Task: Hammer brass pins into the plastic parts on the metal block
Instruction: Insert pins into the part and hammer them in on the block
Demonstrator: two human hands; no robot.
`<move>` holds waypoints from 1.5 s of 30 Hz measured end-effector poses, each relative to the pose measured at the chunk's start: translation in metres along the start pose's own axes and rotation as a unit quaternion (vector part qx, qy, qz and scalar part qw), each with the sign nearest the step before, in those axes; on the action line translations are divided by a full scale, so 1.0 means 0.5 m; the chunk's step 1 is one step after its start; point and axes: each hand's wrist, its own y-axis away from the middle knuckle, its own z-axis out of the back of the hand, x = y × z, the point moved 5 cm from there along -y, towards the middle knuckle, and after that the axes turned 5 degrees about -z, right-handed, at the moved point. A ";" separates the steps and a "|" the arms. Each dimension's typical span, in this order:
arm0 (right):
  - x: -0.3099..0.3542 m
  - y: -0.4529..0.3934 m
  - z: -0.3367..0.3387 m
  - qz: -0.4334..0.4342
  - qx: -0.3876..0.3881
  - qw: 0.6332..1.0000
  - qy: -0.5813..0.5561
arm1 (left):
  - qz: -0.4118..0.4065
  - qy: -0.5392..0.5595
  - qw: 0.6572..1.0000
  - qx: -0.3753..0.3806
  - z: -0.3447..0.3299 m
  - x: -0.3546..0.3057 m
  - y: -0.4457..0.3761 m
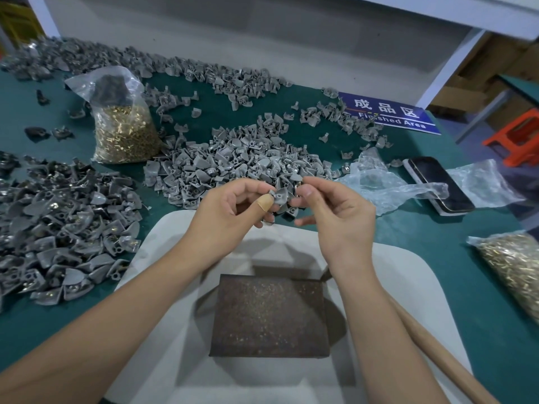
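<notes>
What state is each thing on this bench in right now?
Left hand: pinching a grey plastic part.
Right hand: pinching something small, unclear.
Rusty square metal block: bare.
Clear bag of brass pins: upright, open.
Black phone: screen dark.
Wooden handle: lying unheld.

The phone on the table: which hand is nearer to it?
Right. The right hand is just left of the phone; the left hand lies farther left, beyond it.

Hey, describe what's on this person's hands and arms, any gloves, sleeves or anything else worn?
Both forearms are bare up to the frame edge, with no sleeves in view. Neither hand wears a glove, and no rings or watch show. The left hand has a tan adhesive bandage wrapped round the thumb tip. The right hand wears nothing.
</notes>
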 end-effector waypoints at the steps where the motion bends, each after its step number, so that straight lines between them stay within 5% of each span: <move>1: 0.001 -0.001 0.002 0.008 -0.006 1.000 0.009 | 0.002 0.001 1.000 0.002 -0.001 0.001 0.001; 17: 0.015 0.009 -0.008 0.084 0.036 0.988 0.121 | -0.019 -0.015 1.000 0.012 -0.006 -0.004 0.005; 26: 0.028 0.017 -0.022 0.199 0.059 0.944 0.257 | -0.046 -0.034 0.998 0.008 -0.007 -0.017 0.010; 45: 0.024 0.018 -0.028 0.174 0.112 0.944 0.257 | -0.116 -0.163 0.980 0.020 -0.005 -0.038 0.018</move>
